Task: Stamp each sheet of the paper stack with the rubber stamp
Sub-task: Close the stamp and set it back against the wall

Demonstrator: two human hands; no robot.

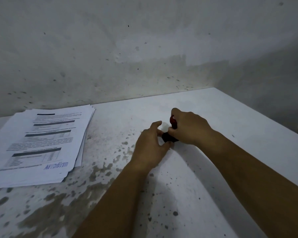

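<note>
Two hands are meeting over the rubber stamp [170, 134] on the stained white table [230, 126], well to the right of the paper stack [41, 143]. The right hand [189, 129] is curling its fingers round the red handle, with the black base showing just below its knuckles; it seems to be gripping this way so it can press straight down. The left hand [150, 148] is sitting just beside the base, its fingers [156, 125] bent and loosely spread, their tips touching or nearly touching the black part, probably steadying it; whether they are actually pinching it I cannot tell. Away from both sets of fingers, the stack's top sheet is already carrying a blue APPROVED mark [56, 165] at its near corner, so the hands are likely readying the stamp between sheets
</note>
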